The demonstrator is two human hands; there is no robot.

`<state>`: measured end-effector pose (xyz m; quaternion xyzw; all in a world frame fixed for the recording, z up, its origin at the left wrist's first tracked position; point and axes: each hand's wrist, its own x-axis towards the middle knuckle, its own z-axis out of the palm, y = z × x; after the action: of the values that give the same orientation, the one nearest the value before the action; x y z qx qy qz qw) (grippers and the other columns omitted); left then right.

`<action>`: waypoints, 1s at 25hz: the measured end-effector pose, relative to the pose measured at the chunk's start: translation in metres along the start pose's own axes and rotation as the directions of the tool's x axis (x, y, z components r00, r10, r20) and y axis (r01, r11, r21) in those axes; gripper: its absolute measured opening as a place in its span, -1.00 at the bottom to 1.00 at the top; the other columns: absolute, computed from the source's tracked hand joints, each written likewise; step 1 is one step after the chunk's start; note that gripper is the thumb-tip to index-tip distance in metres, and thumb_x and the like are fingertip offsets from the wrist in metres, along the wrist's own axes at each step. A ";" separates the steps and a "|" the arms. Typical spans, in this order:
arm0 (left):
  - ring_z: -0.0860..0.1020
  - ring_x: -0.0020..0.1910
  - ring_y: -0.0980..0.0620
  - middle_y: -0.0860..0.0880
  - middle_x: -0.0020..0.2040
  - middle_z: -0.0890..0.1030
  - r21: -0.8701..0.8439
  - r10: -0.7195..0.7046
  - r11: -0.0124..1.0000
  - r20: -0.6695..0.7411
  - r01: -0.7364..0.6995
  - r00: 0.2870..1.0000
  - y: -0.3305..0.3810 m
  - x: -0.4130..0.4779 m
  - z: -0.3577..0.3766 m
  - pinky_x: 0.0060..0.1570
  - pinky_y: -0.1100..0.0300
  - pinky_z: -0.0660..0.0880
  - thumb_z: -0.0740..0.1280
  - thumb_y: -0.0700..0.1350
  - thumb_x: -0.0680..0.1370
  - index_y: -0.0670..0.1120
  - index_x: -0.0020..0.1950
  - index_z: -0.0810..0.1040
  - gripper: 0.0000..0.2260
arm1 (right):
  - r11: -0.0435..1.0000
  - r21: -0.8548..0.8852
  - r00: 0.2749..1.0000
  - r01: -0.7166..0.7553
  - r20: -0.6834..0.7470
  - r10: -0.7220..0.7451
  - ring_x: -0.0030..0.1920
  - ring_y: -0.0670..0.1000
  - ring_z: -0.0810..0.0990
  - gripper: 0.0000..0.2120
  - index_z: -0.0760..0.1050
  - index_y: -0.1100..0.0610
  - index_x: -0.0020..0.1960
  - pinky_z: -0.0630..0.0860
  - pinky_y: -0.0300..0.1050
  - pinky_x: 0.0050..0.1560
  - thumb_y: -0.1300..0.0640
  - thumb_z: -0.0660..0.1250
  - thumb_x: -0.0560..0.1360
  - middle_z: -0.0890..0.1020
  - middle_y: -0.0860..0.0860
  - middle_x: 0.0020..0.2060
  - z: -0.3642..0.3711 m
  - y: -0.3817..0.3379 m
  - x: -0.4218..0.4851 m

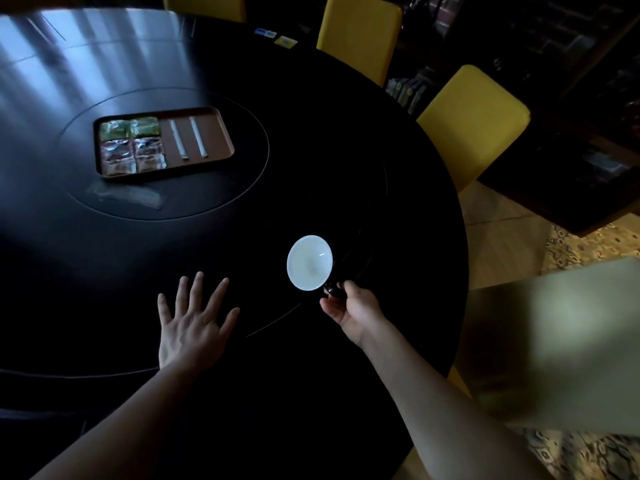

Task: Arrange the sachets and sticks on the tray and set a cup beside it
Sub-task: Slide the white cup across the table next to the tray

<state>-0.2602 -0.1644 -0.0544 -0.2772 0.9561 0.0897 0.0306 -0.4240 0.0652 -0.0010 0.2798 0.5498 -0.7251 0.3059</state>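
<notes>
Sachets [131, 145] lie in the left half of the tray [219, 142], six of them packed edge to edge in two columns, green ones at the far end. This grouping appears deliberate, keeping like with like. Two white sticks [178, 140] lie parallel in the right half of the tray, apart from each other and from the sachets, so each can be picked singly. The tray portion of the task is judged complete. A faint clear wrapper [128, 196] lies on the desk [86, 265] just in front of the tray; it is too blurred to identify. The left hand [194, 323] is well in front of the tray, nearer the person, with its fingers [198, 285] straight, spread and holding nothing. It is probably steadying the body, though contact with the desk cannot be confirmed. The cup [309, 263], dark outside and white inside, is in front of and to the right of the tray, well apart from it, mouth upward. The right hand [353, 306] grips it with the fingers curled on its handle, a hold suited to carrying it level. Whether its base rests on the desk cannot be told. Setting it beside the tray is not yet done. Yellow chairs [474, 116] stand beyond and right of the tray.
</notes>
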 end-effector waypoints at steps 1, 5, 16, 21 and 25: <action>-0.26 0.58 -0.05 -0.04 0.64 -0.08 -0.001 0.000 1.000 -0.001 0.000 1.000 0.000 0.000 0.000 0.50 -0.22 -0.26 -0.05 0.36 0.56 0.28 0.57 -0.11 -0.40 | 1.000 0.022 1.000 -0.011 0.007 0.010 -0.48 0.08 0.66 -0.79 0.48 0.27 -0.08 0.60 -0.16 -0.48 0.16 0.19 0.63 0.58 0.24 -0.23 0.003 -0.002 0.003; -0.26 0.58 -0.05 -0.04 0.64 -0.08 0.005 -0.004 1.000 0.005 0.004 1.000 0.001 0.000 0.000 0.50 -0.22 -0.25 -0.06 0.36 0.56 0.28 0.57 -0.12 -0.39 | 0.983 0.169 0.997 -0.075 0.046 0.068 -0.44 0.05 0.67 -0.78 0.45 0.23 -0.13 0.62 -0.14 -0.46 0.20 0.16 0.65 0.65 0.20 -0.34 0.015 -0.012 0.006; -0.20 0.59 -0.04 -0.03 0.64 -0.01 0.003 -0.006 1.000 -0.016 0.006 1.000 0.002 0.000 0.000 0.51 -0.21 -0.22 -0.13 0.39 0.51 0.28 0.57 -0.03 -0.37 | 0.940 0.332 0.997 -0.074 0.050 0.061 -0.44 0.04 0.68 -0.87 0.57 0.30 0.02 0.62 -0.17 -0.47 0.23 0.31 0.58 0.62 0.19 -0.17 0.025 -0.033 0.022; -0.18 0.60 -0.04 -0.04 0.64 0.02 0.006 -0.009 1.000 -0.020 0.009 1.000 0.000 0.001 0.001 0.51 -0.22 -0.18 -0.09 0.39 0.52 0.29 0.57 -0.02 -0.38 | 0.924 0.359 0.991 -0.131 0.059 0.117 -0.51 0.06 0.64 -0.84 0.49 0.29 -0.12 0.58 -0.18 -0.54 0.28 0.22 0.62 0.55 0.21 -0.19 0.031 -0.041 0.036; -0.16 0.60 -0.03 -0.04 0.63 0.03 0.017 -0.006 1.000 -0.028 0.006 1.000 -0.001 0.001 0.004 0.51 -0.23 -0.14 -0.08 0.39 0.52 0.28 0.57 -0.01 -0.38 | 0.930 0.348 0.993 -0.115 0.034 0.110 -0.52 0.04 0.63 -0.84 0.50 0.25 -0.10 0.58 -0.16 -0.54 0.26 0.21 0.63 0.55 0.21 -0.21 0.032 -0.042 0.044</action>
<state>-0.2604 -0.1651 -0.0583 -0.2811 0.9564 0.0774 0.0198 -0.4864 0.0365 0.0000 0.3559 0.3931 -0.7944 0.2961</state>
